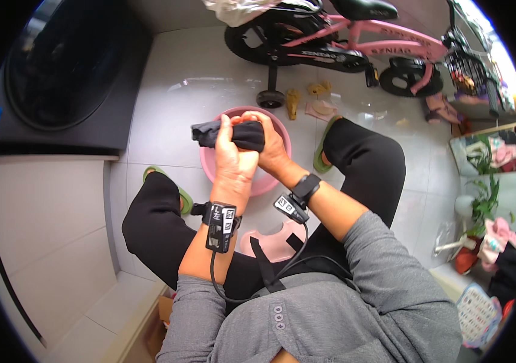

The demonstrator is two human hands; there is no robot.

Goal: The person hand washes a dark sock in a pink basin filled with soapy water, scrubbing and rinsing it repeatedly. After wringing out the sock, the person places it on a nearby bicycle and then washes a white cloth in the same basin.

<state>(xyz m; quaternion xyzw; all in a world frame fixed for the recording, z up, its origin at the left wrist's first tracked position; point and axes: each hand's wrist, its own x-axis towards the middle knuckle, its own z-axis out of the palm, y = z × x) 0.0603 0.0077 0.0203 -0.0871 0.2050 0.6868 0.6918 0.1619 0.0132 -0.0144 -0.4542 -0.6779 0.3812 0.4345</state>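
Note:
A bunched dark cloth [246,136] is held in both hands above a pink basin [207,168] on the tiled floor. My left hand [232,156] grips it near the middle, thumb up along its near side. My right hand [272,145] wraps around the cloth's right end, fingers curled over the far side. A loose, folded end of the fabric sticks out to the left of my left thumb. The hands and forearms hide much of the basin's inside, so its contents cannot be made out.
A pink children's bicycle [371,47] with a training wheel [270,99] stands beyond the basin. Small yellow cloth pieces [292,104] lie beside that wheel. A dark front-loading washing machine [124,90] is at left, a pink plastic seat [269,242] beneath me, and a leafy plant [487,199] at right.

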